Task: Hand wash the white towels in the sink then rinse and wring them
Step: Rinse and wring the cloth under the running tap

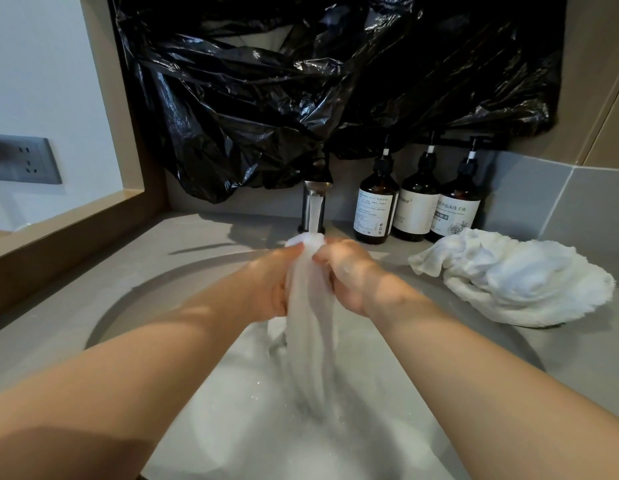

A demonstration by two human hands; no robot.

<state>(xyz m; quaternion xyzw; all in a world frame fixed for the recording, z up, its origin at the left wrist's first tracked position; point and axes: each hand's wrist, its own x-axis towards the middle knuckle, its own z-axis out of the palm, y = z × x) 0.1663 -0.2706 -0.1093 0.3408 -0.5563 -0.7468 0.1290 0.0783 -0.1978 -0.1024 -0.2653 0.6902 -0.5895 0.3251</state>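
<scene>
Both hands grip one wet towel (309,299) under the running tap (315,199): the left hand (273,285) and right hand (346,275) clench its bunched top, and its tail hangs into the sudsy sink (266,410), blurred, perhaps mid-rub. A second towel (515,278) lies heaped on the counter (76,289) to the right, beside three pump bottles (417,202)

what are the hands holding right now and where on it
Both hands, left and right, grip one wet white towel by its bunched upper end, held under the running faucet; the rest hangs down into the soapy sink.
</scene>
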